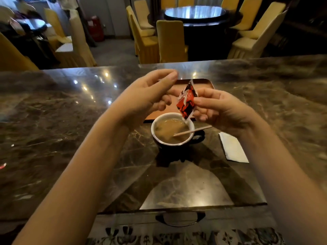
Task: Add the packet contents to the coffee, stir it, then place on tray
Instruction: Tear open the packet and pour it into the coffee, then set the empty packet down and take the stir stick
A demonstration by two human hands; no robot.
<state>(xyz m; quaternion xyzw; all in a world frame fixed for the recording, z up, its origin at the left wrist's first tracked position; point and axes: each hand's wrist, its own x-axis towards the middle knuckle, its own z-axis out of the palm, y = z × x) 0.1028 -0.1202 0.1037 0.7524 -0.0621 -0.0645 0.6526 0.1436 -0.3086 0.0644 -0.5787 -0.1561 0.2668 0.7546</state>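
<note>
A dark cup [172, 129] with a white inside holds light brown coffee and stands on the marble counter. A wooden stir stick [192, 131] leans in it, its end over the right rim. My right hand [217, 110] pinches a red and black packet [187, 101], tilted with its lower corner over the cup and white powder falling from it. My left hand [148, 96] hovers just left of the packet with fingers curled and apart, holding nothing that I can see. Behind the cup lies an orange-brown tray [205, 83], largely hidden by my hands.
A folded white napkin [232, 147] lies on the counter right of the cup. A small red scrap [3, 165] sits at the far left edge. Beyond the counter stand yellow-covered chairs [170, 41] and a round dark table [196, 14].
</note>
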